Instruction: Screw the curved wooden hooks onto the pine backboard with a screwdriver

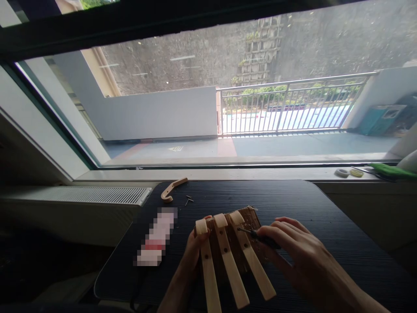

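Note:
Three light wooden hooks [233, 278] lie side by side on a rough brown wooden board [251, 217], their curved ends pointing away from me and their long straight ends toward me. My left hand [190, 252] grips the board at its left side, with fingers by the top of the leftmost hook. In my right hand [296, 245] is a screwdriver [265, 239] with a dark handle. Its tip is at the upper part of the rightmost hook, just below the curl. Dark holes show in the hooks' shanks. Part of the board is hidden beneath the hooks.
Another wooden hook [169, 190] lies at the far left of the dark table [120, 265], near several small screws [189, 200]. A pixelated pinkish object [156, 239] lies left of the board. Tape rolls [342, 173] and a green item [391, 170] sit on the windowsill [260, 174].

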Demonstrator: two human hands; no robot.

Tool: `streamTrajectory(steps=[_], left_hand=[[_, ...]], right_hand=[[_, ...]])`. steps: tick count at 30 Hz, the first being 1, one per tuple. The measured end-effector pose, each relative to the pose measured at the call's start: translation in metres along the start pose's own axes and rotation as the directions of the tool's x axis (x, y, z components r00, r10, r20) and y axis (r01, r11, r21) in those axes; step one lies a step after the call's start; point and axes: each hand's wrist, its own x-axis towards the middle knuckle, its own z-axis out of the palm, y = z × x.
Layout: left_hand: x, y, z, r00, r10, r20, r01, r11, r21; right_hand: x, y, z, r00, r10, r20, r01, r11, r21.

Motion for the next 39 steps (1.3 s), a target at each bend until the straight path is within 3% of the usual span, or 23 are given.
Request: streamTrajectory(steps=[5, 10, 16, 22, 25, 27, 28, 30, 32, 33, 35, 37, 39], left_hand=[[0.007, -0.013, -0.011, 0.998, 0.056, 0.004, -0.056, 0.998, -0.026], [0.019, -0.014, -0.016, 0.988, 0.154, 0.001, -0.154, 0.988, -0.014], [0.04, -0.013, -0.01, 0.959, 0.276, 0.067, -0.279, 0.96, 0.032], [0.037, -0.009, -0.015, 0.973, 0.193, 0.13, -0.203, 0.977, 0.072], [0.037, -0.012, -0.015, 0.978, 0.193, 0.081, -0.201, 0.975, 0.094], [0.036, -0.016, -0.013, 0.984, 0.176, -0.011, -0.175, 0.983, 0.047], [0.035, -0.019, -0.011, 0.989, 0.138, -0.056, -0.138, 0.99, -0.006], [0.031, -0.025, -0.005, 0.993, -0.003, -0.119, -0.016, 0.988, -0.156], [0.026, -0.03, 0.002, 0.977, -0.162, -0.139, 0.109, 0.938, -0.33], [0.023, -0.031, 0.006, 0.964, -0.226, -0.138, 0.153, 0.9, -0.409], [0.018, -0.034, 0.016, 0.942, -0.316, -0.111, 0.212, 0.817, -0.536], [0.014, -0.035, 0.025, 0.926, -0.371, -0.064, 0.252, 0.737, -0.628], [0.011, -0.035, 0.035, 0.913, -0.407, -0.033, 0.273, 0.668, -0.693]], right_hand=[[-0.009, -0.003, -0.005, 0.997, -0.033, 0.069, 0.033, 0.999, -0.005], [-0.033, 0.002, 0.021, 0.998, -0.028, -0.048, 0.027, 1.0, -0.007], [-0.043, 0.008, 0.053, 0.968, 0.145, -0.207, -0.143, 0.989, 0.024], [-0.057, 0.014, 0.08, 0.923, 0.293, -0.249, -0.262, 0.954, 0.149], [-0.058, 0.016, 0.083, 0.885, 0.402, -0.233, -0.335, 0.899, 0.281], [-0.057, 0.014, 0.078, 0.818, 0.539, -0.2, -0.426, 0.803, 0.417], [-0.056, 0.011, 0.074, 0.756, 0.636, -0.159, -0.488, 0.708, 0.51], [-0.056, 0.002, 0.066, 0.58, 0.815, -0.009, -0.561, 0.407, 0.721], [-0.059, -0.01, 0.062, 0.441, 0.877, 0.188, -0.476, 0.051, 0.878], [-0.062, -0.016, 0.062, 0.41, 0.873, 0.264, -0.413, -0.08, 0.907], [-0.068, -0.027, 0.068, 0.394, 0.84, 0.374, -0.341, -0.245, 0.908], [-0.073, -0.034, 0.078, 0.38, 0.815, 0.437, -0.327, -0.324, 0.888], [-0.073, -0.037, 0.089, 0.358, 0.825, 0.438, -0.335, -0.324, 0.885]])
